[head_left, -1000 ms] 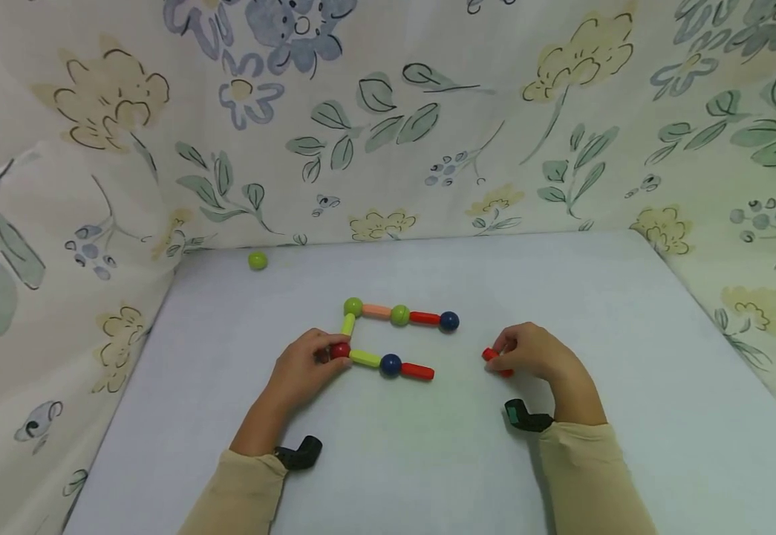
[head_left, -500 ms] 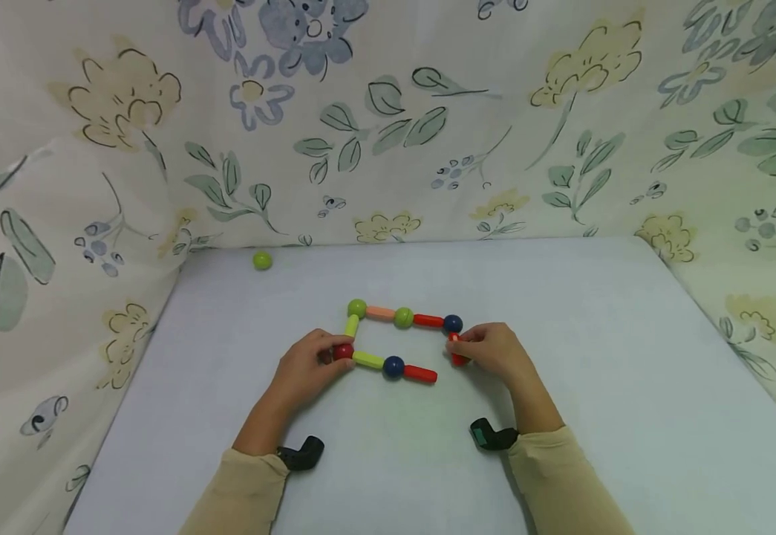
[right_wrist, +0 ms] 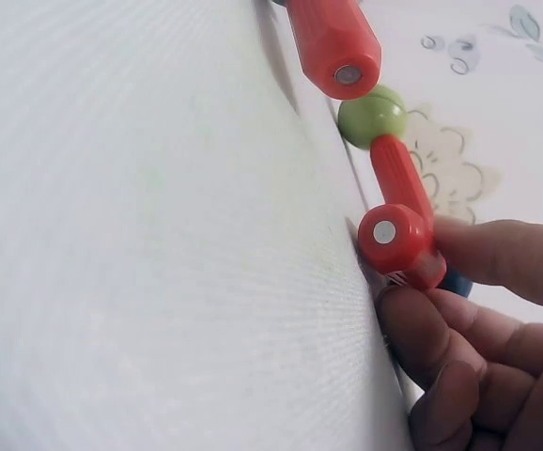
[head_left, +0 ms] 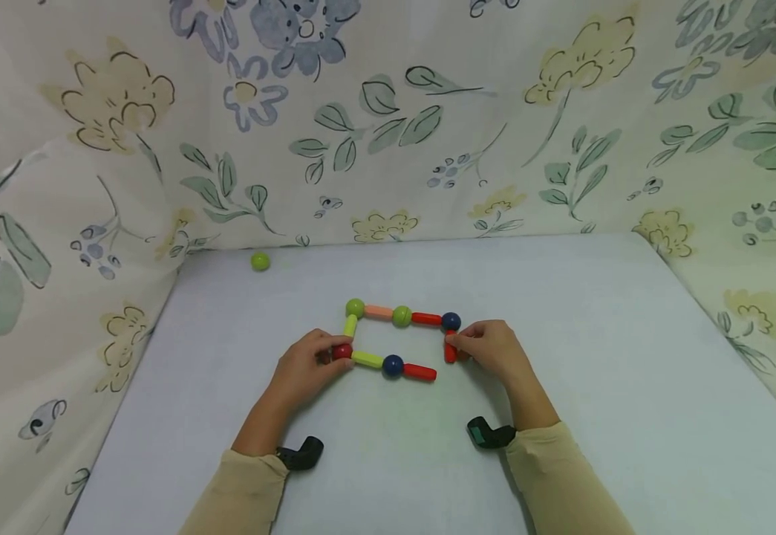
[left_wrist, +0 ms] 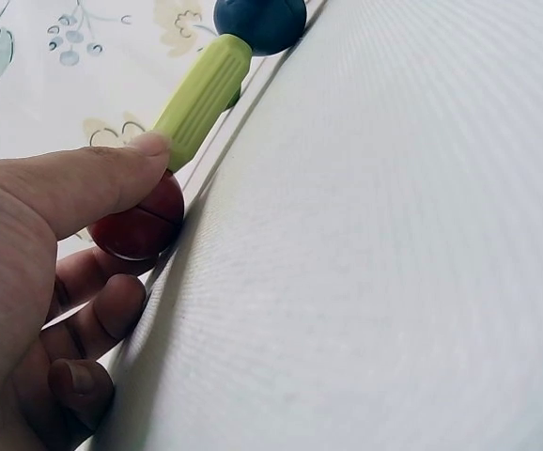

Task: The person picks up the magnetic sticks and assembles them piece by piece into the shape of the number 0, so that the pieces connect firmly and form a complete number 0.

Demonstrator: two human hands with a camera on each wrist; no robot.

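- Since a second ago, the right hand [head_left: 491, 349] has carried its red rod [head_left: 451, 351] from open bench [head_left: 628, 386] to just below the blue ball [head_left: 451, 321].
- Right fingers [right_wrist: 459, 329] pinch that rod.
- Left hand [head_left: 307, 365] pinches the red ball [head_left: 341, 351] at the chain's corner.
- Green ball [head_left: 260, 261] lies far left.

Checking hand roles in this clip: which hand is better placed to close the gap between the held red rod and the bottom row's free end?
Right. The right hand pinches the red rod under the blue ball, near the bottom red rod. The left hand grips the red ball at the far corner.
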